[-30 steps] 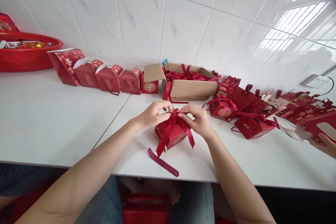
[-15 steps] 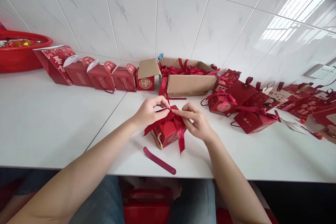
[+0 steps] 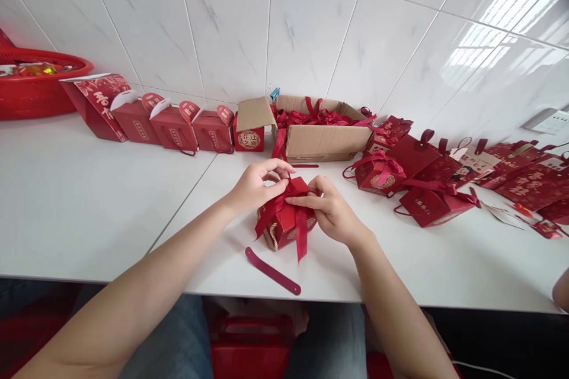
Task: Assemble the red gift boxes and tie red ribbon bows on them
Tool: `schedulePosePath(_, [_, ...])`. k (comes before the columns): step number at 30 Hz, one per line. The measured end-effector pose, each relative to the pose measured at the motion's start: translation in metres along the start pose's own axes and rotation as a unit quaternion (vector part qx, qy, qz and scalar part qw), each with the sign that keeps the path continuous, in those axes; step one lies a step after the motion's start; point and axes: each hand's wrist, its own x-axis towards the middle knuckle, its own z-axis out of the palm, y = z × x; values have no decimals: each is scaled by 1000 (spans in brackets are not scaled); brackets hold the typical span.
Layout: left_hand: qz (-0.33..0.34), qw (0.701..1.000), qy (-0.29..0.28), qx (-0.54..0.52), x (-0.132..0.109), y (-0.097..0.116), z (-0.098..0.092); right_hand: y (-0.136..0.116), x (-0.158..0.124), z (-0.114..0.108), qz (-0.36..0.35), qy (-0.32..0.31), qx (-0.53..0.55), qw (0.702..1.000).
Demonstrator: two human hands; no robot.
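A small red gift box (image 3: pixel 284 226) with gold print and a cord handle sits near the front edge of the white table (image 3: pixel 89 207). A dark red ribbon (image 3: pixel 299 213) crosses its top and hangs down its front. My left hand (image 3: pixel 256 185) pinches the ribbon at the box's top from the left. My right hand (image 3: pixel 329 208) pinches the ribbon from the right, its forefinger laid along the knot. A loose dark red strap (image 3: pixel 272 270) lies on the table just in front of the box.
A cardboard box (image 3: pixel 324 137) full of red ribbons stands at the wall. A row of open red boxes (image 3: pixel 175 127) lines the left, beside a red basket (image 3: pixel 35 86). Ribbon-tied boxes (image 3: pixel 422 186) are piled on the right. Another person's skin shows at the far right edge (image 3: pixel 560 291).
Both hands have drawn closer together over the box top, and the ribbon tails have dropped closer to the box. The other person's hand and window box at far right have moved away.
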Motion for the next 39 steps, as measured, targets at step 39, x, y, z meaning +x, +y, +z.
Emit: schedulePosePath(39, [31, 995, 7, 90, 2, 1, -7, -1, -1, -2, -22, 59, -13, 998])
